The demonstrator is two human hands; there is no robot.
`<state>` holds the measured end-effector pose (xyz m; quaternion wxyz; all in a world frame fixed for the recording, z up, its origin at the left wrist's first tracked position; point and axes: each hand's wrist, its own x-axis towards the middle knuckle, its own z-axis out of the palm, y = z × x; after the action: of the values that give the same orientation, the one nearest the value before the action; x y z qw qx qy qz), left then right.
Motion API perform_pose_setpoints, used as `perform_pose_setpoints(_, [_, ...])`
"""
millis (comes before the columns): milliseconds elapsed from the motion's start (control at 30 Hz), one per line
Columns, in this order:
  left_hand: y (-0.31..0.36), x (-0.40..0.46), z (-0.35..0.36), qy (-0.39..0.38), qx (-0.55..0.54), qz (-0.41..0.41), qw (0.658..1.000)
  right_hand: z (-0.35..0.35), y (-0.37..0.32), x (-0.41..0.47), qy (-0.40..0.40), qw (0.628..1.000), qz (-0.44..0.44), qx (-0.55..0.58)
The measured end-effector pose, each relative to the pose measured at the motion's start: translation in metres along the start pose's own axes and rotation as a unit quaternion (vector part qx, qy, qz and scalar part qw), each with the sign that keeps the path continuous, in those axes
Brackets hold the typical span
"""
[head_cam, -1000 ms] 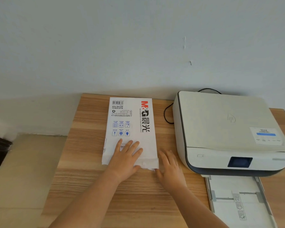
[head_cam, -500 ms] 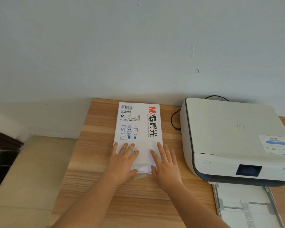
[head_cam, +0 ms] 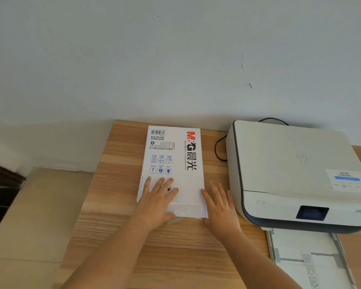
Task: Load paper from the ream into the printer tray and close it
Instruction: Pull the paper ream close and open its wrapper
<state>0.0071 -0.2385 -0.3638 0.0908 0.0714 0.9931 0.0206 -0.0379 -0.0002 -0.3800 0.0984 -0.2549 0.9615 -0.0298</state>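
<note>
head view. ream (head_cam: pixel 173 163) lies flat on the desk (head_cam: pixel 117 205), long axis running away from the person toward the wall, its near short end at the hands and its wrapper apparently loose there. left hand (head_cam: pixel 157 205) rests palm-down on the near left part of the ream, fingers spread and flat, clamping nothing. right hand (head_cam: pixel 220 211) lies along the ream's near right edge, fingers extended and slightly apart, touching the wrapper's side, not gripping it. printer (head_cam: pixel 296 176) stands just right of the ream; its tray (head_cam: pixel 306 255) is pulled out toward the person and looks empty, to the right of the right hand. judgement: paper must come out through the near end, toward the wrists; the right hand is nearer both that end's free corner and the tray, so it suits the carry, the left the holding down.
</note>
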Motion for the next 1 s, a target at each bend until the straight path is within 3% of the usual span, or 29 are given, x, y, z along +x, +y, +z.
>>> perform_pose_setpoints(133, [0.003, 0.002, 0.004, -0.028, 0.004, 0.017, 0.999, -0.001, 0.006, -0.006, 0.004, 1.000, 0.017, -0.004])
perform_pose_setpoints(700, [0.001, 0.000, -0.015, 0.013, -0.019, 0.052, 0.998, -0.019, -0.016, 0.005, 0.033, 0.999, -0.037, 0.022])
perform_pose_setpoints(867, [0.001, 0.003, -0.032, 0.042, -0.008, 0.044, 0.998, -0.029, -0.029, 0.015, 0.041, 0.998, -0.043, 0.011])
perform_pose_setpoints(1000, [0.003, 0.005, -0.044, 0.016, -0.002, 0.000, 1.000, -0.035, -0.036, 0.022, 0.035, 0.999, -0.025, 0.020])
